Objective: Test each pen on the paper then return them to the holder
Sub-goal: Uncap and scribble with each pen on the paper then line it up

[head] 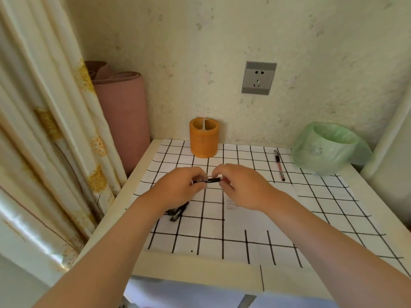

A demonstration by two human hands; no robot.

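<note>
A black pen (pixel 210 180) lies level in the air between my two hands above the middle of the table. My left hand (pixel 181 185) pinches its left end and my right hand (pixel 240 184) pinches its right end, where a bit of red shows. The orange holder (pixel 203 141) stands empty at the back of the table. Several black pens (pixel 176 213) lie on the gridded paper (pixel 244 218) under my left wrist, partly hidden. A pink pen with a black cap (pixel 279 165) lies on the paper to the right. Faint scribbles (pixel 231 203) mark the paper below my right hand.
A small bin lined with a green bag (pixel 327 147) sits at the table's back right corner. A rolled pink mat (pixel 124 112) leans in the left corner beside a curtain (pixel 55 130). A wall socket (pixel 258 77) is above the table.
</note>
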